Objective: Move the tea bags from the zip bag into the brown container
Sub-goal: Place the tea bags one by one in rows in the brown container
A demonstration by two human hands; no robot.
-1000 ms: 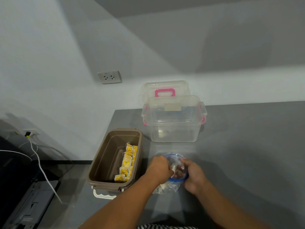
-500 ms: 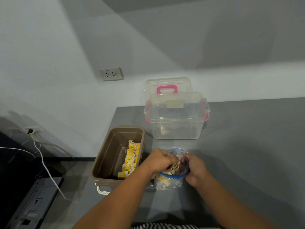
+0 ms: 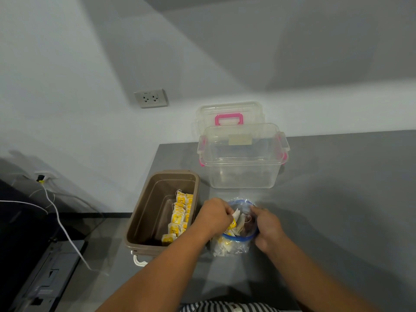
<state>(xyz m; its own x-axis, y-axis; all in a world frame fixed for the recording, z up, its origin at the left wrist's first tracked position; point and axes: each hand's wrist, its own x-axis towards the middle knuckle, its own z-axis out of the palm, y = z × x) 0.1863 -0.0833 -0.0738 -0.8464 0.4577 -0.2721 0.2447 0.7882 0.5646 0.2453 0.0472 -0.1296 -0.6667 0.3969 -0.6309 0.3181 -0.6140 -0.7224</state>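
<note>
A clear zip bag (image 3: pixel 234 246) with a blue rim stands open on the grey table, holding tea bags. My left hand (image 3: pixel 215 216) is at the bag's mouth and pinches a tea bag (image 3: pixel 236 218) with a yellow tag. My right hand (image 3: pixel 267 228) grips the bag's right rim and keeps it open. The brown container (image 3: pixel 144 212) sits just left of the bag. A row of several yellow-tagged tea bags (image 3: pixel 180 216) lines its right inner wall.
A clear plastic box (image 3: pixel 243 174) with pink latches stands behind the zip bag, its lid (image 3: pixel 229 113) with a pink handle leaning on the wall. The table's left edge runs just past the brown container. A white cable (image 3: pixel 60 224) hangs at left.
My left hand has drawn a tea bag up out of the zip bag's mouth. The right hand keeps its hold on the rim. The camera has tilted slightly.
</note>
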